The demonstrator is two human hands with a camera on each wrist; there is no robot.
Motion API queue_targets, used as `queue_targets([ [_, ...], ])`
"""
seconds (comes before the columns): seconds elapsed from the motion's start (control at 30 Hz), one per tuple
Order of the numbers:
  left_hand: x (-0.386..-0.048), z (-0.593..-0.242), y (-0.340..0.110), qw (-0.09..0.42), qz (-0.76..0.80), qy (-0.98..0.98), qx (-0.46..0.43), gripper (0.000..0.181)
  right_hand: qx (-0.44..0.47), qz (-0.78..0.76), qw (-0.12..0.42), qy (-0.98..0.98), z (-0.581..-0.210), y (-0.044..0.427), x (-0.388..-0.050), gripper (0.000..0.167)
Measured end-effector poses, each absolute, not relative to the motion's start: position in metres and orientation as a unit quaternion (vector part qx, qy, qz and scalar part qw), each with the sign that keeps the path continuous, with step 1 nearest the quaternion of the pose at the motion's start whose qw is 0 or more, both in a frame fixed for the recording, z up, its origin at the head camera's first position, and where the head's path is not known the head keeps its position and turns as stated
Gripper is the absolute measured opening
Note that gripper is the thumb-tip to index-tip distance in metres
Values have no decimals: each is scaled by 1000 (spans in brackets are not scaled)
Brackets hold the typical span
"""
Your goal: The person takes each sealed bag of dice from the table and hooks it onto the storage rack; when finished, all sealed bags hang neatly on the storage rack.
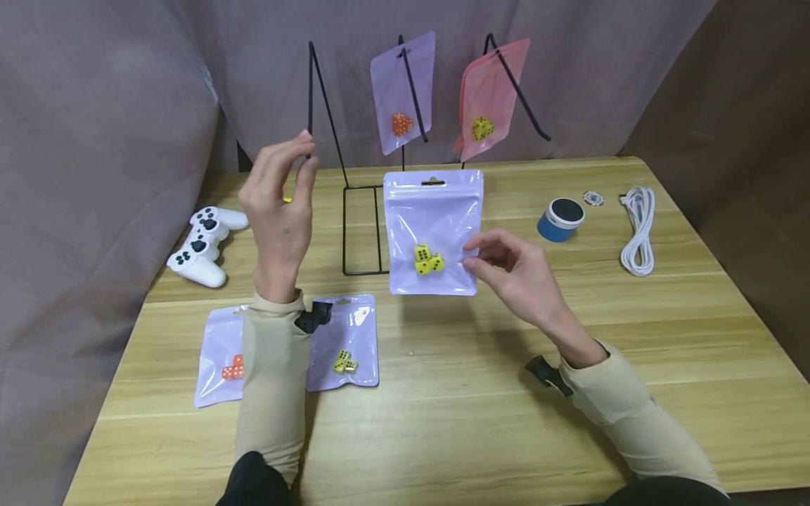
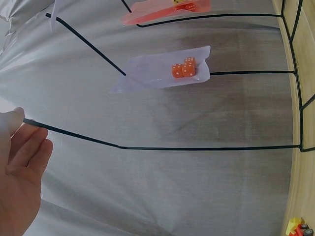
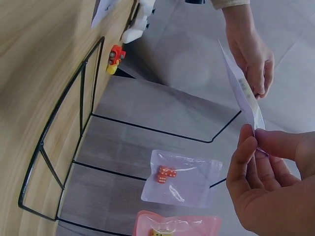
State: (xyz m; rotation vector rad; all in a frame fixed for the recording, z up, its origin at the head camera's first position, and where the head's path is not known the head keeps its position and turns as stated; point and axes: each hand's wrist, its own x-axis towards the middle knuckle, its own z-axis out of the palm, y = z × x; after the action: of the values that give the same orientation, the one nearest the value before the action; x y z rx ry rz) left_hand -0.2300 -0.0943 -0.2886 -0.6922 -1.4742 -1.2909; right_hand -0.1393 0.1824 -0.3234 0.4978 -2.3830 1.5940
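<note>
My right hand (image 1: 515, 274) pinches the right edge of a clear-fronted lilac zip bag (image 1: 405, 211) holding yellow dice (image 1: 427, 260). The bag hangs upright in the air before the rack. With thumb and fingertips, my left hand (image 1: 278, 190) holds the tip of the left prong (image 2: 74, 134) of a black wire display rack (image 1: 363, 273). On the middle prong hangs a lilac bag (image 1: 389, 84) with orange dice; the right one carries a pink bag (image 1: 493, 91) with yellow dice. In the right wrist view, the held bag (image 3: 238, 86) is nearly edge-on.
Two lilac bags lie on the table: one with orange dice (image 1: 218, 344), partly behind the left sleeve, one with yellow dice (image 1: 361, 330). A white game controller (image 1: 205, 246) sits left; a blue speaker (image 1: 560, 221), a poker chip (image 1: 593, 199) and a coiled white cable (image 1: 639, 232) lie right.
</note>
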Motion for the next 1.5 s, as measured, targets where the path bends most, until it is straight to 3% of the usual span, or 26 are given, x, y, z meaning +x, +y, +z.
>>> queue_targets([
  [0.73, -217, -283, -85, 503, -535, -614, -289, 10, 185, 555, 178, -791, -310, 179, -147, 18],
  [1.5, -216, -275, -88, 513, -530, -612, -286, 10, 171, 561, 156, -795, -301, 165, -163, 17],
])
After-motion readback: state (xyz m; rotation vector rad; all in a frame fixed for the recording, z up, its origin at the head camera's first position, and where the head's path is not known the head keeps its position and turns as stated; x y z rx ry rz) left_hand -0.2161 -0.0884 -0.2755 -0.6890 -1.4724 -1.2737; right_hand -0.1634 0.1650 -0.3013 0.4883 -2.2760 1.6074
